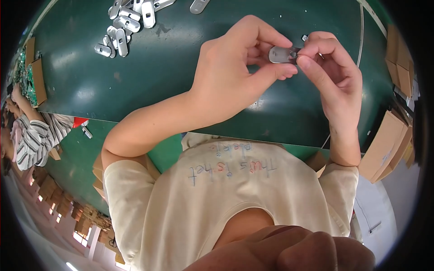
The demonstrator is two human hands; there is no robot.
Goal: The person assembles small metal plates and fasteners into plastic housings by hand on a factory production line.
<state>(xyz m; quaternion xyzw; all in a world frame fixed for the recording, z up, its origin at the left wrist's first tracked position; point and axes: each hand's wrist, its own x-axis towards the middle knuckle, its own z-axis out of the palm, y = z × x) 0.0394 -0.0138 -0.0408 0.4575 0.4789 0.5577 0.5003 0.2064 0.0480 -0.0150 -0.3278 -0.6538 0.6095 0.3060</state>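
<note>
A small silver casing point(279, 55) with a rounded end is pinched between the thumb and fingers of my left hand point(230, 72), above the green table. My right hand point(337, 67) meets it at its right end, thumb and forefinger pressed together there. A dark bit shows at that end, but what the right fingertips grip is too small to make out. Just beyond the right forefinger is a tiny shiny piece point(304, 38); whether it lies on the table cannot be told.
Several similar silver casings point(121, 43) lie piled on the green table point(153, 74) at the far left, and a lone casing point(199, 5) lies at the far edge. Cardboard boxes point(384, 144) stand at the right. At the left, a person in striped clothing point(34, 140) sits near a box of green circuit boards point(30, 83).
</note>
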